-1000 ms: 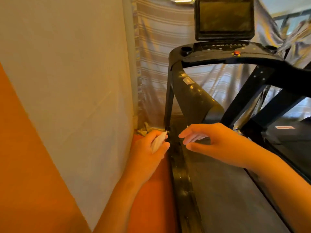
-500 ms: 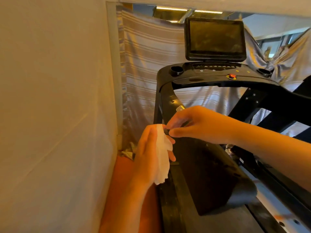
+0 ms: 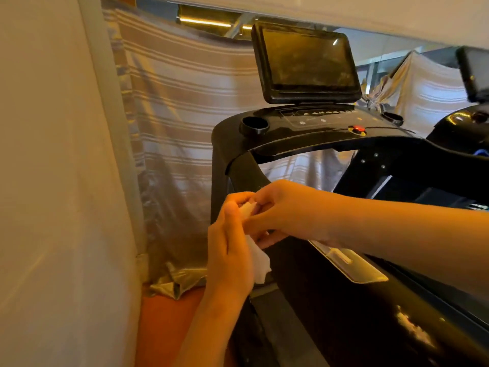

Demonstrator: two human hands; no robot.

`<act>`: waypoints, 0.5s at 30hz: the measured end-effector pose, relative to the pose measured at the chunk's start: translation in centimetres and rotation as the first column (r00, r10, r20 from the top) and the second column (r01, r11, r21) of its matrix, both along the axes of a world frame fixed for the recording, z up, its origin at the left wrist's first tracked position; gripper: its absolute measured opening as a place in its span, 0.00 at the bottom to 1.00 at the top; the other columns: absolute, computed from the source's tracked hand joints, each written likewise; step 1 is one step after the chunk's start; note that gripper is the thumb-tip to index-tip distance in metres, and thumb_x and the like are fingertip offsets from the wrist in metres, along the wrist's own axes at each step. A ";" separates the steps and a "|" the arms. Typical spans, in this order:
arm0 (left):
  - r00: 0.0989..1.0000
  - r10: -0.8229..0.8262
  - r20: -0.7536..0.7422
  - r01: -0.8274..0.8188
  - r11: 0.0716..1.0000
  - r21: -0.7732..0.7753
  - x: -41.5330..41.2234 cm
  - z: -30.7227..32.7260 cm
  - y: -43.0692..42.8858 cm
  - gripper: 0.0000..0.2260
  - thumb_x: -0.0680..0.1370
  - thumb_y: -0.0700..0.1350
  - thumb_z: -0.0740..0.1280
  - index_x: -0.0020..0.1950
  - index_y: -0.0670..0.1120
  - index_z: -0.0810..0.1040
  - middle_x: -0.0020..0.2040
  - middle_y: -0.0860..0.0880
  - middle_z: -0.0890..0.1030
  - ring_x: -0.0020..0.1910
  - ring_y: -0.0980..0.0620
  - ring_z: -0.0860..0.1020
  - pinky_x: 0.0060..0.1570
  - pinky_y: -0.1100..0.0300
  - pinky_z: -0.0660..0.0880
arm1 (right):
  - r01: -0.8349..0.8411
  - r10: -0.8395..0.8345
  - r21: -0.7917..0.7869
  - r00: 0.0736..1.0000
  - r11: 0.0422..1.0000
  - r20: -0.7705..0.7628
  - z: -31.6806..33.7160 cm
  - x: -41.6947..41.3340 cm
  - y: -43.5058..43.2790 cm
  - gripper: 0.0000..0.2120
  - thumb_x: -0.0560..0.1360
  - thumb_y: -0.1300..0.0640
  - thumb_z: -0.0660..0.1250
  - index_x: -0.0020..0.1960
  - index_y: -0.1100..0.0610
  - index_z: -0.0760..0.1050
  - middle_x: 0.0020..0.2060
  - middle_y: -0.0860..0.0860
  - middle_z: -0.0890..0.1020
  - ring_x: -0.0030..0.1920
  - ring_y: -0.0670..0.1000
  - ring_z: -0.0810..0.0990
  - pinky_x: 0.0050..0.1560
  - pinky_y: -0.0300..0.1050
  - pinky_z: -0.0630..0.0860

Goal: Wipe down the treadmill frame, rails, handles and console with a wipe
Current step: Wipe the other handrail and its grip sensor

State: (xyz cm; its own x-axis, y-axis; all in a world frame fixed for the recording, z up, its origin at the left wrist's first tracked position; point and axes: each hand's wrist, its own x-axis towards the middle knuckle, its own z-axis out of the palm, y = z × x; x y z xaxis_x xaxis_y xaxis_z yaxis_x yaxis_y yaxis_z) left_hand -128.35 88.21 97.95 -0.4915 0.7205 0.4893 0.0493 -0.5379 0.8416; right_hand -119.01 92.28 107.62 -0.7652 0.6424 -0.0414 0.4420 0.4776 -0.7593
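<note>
The fingers (image 3: 234, 207) of my left hand (image 3: 230, 250) are curled and pressed together around a white wipe (image 3: 258, 262). The wipe lies against my left palm; its lower corner hangs free below the hand and a small crumpled part shows at the top. The fingers (image 3: 264, 198) of my right hand (image 3: 288, 210) are bent too, and their tips pinch this upper part of the wipe, so both hands meet on it. My right forearm comes in from the right side and crosses over the black handle (image 3: 330, 308) of the treadmill.

The wipe is in the air just beside the left upright (image 3: 219, 181) of the frame, in front of the place where the handle begins. I cannot tell if it touches the frame. On top of the handle, just behind my right wrist, there is a silver plate (image 3: 352, 266).

Above my hands is the console (image 3: 304, 139), black and shiny, with a round cup holder (image 3: 254, 125) at its left end and a red button (image 3: 357, 129) near the middle. A dark screen (image 3: 307, 62) stands upright on the console, tilted a little back.

Behind the treadmill hangs a striped curtain (image 3: 185, 115). A pale wall (image 3: 53, 154) is close on my left, and the floor (image 3: 164, 327) between the wall and the treadmill is orange. At the far right edge I see part of a second machine (image 3: 460, 128).
</note>
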 end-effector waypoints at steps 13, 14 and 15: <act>0.999 0.001 -0.038 -0.006 0.991 -0.136 -12.4 -0.3 11.0 0.13 0.70 0.54 0.73 0.52 0.52 0.79 0.46 0.54 0.82 0.46 0.54 0.82 0.37 0.60 0.80 | 0.330 -0.325 0.331 0.943 0.884 -0.072 1.9 -10.0 14.5 0.04 0.80 0.59 0.62 0.54 0.53 0.70 0.41 0.49 0.74 0.45 0.49 0.74 0.41 0.35 0.71; 0.999 0.006 0.032 -0.002 0.992 -0.128 -12.7 -0.6 11.4 0.14 0.70 0.53 0.72 0.52 0.50 0.79 0.47 0.51 0.82 0.46 0.51 0.82 0.36 0.60 0.79 | 0.338 -0.332 0.351 0.940 0.873 -0.080 1.9 -10.3 15.3 0.05 0.80 0.60 0.61 0.55 0.54 0.69 0.38 0.48 0.72 0.41 0.47 0.73 0.38 0.33 0.68; 0.995 0.020 0.096 -0.008 0.992 -0.127 -13.0 -1.0 11.8 0.14 0.70 0.51 0.71 0.53 0.48 0.78 0.48 0.48 0.81 0.46 0.50 0.82 0.35 0.60 0.79 | 0.351 -0.343 0.366 0.935 0.862 -0.088 1.7 -10.5 16.1 0.05 0.81 0.61 0.60 0.56 0.55 0.68 0.36 0.47 0.70 0.38 0.46 0.71 0.35 0.33 0.66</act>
State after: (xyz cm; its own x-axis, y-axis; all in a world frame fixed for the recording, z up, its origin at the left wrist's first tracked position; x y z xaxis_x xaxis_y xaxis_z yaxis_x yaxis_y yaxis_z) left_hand -141.40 99.97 97.00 -0.5424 0.7662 0.3445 -0.0288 -0.4268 0.9039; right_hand -129.53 108.39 109.37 -0.4884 0.8318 0.2640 0.6189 0.5434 -0.5671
